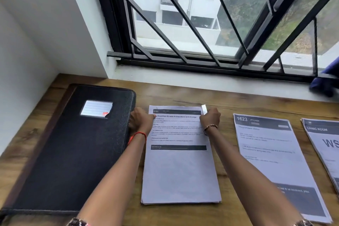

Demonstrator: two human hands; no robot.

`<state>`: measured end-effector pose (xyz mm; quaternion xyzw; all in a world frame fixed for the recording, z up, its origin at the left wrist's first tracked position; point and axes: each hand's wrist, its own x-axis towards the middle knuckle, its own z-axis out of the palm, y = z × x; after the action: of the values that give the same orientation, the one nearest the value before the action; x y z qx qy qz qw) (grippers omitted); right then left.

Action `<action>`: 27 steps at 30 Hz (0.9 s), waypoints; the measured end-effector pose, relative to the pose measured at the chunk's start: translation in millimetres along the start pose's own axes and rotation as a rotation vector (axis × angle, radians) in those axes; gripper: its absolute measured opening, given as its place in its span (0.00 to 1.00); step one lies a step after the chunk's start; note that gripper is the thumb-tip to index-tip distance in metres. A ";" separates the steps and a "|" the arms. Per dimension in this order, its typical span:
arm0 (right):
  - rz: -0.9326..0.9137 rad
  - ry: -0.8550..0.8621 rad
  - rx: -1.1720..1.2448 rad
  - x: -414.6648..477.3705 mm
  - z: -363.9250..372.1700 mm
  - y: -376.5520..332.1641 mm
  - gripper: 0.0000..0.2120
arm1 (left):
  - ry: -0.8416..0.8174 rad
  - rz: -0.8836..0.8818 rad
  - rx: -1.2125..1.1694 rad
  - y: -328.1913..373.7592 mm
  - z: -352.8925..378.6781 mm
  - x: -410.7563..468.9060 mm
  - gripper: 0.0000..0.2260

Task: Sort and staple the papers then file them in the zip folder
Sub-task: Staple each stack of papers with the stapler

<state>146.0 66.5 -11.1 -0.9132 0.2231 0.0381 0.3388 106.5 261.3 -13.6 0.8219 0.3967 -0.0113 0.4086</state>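
Wooden desk (183,97): printed paper stack (180,170), dark header band; left hand (140,121) grips its top corner, right hand (211,118) pinches a small white strip (204,109) at the opposite corner.

Wooden table (183,93), brown grain, set against wall under window.
- Far left: black zip folder (73,152), closed, flat, label window on cover.
- Just right of folder: middle paper stack (179,170), printed page on top.
- Further right, apart: second stack (271,161), headed "1623 KITCHEN".
- Far right: third stack (326,152), headed "LIVING ROOM", cut by frame edge.
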 end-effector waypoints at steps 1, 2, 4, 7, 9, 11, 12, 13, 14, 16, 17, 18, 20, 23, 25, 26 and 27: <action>-0.003 0.004 -0.003 0.0 0.2 0.2 0.09 | 0.000 -0.007 0.007 0.4 0.7 1.4 0.13; -0.006 0.009 -0.002 -0.3 0.6 0.1 0.09 | 0.002 -0.012 0.019 0.7 0.8 2.5 0.15; -0.004 0.022 0.002 -0.2 2.1 0.0 0.09 | -0.005 -0.026 0.035 1.0 2.5 5.9 0.16; 0.000 0.029 0.008 -0.4 3.7 -0.4 0.09 | -0.010 -0.014 0.042 1.1 6.0 6.6 0.08; 0.007 0.026 0.012 -0.6 3.7 -0.4 0.09 | 0.003 0.018 0.042 0.2 9.5 4.5 0.02; 0.011 0.027 0.015 -0.2 3.4 0.2 0.09 | 0.044 0.044 0.048 0.9 13.1 0.9 0.02; 0.009 0.026 0.016 -0.1 3.2 0.4 0.09 | 0.065 0.049 0.044 1.2 14.4 -1.1 0.03; 0.008 0.023 0.018 -0.1 3.3 0.8 0.09 | 0.082 0.052 0.040 1.4 15.5 -2.4 0.03; 0.007 0.023 0.021 -0.3 3.3 1.0 0.09 | 0.092 0.054 0.033 1.1 16.2 -3.9 0.04; 0.003 0.026 0.028 -0.2 3.7 1.7 0.09 | 0.101 0.089 0.009 -1.7 18.6 -5.7 0.04; 0.000 0.031 0.030 0.1 4.2 2.3 0.08 | 0.104 0.118 -0.011 -4.3 20.0 -6.3 0.04; -0.001 0.034 0.031 0.0 4.5 2.7 0.08 | 0.108 0.148 -0.036 -6.1 21.3 -7.7 0.03; -0.004 0.036 0.035 1.1 5.9 4.1 0.08 | 0.124 0.214 -0.079 -8.5 22.8 -11.1 0.02; -0.015 0.024 0.037 3.5 8.4 7.2 0.07 | 0.152 0.298 -0.152 -11.6 22.9 -14.4 0.02; -0.022 0.023 0.035 4.9 10.2 9.4 0.07 | 0.156 0.331 -0.178 -13.1 23.1 -14.7 0.05; -0.019 0.025 0.038 5.5 11.0 10.2 0.08 | 0.151 0.340 -0.184 -13.9 23.8 -14.0 0.06; -0.017 0.025 0.044 7.0 12.1 11.3 0.08 | 0.142 0.339 -0.190 -14.5 24.2 -13.2 0.06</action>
<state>148.4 64.0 -28.7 -0.9078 0.2200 0.0190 0.3564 95.2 241.4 -34.8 0.8334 0.2798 0.1529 0.4515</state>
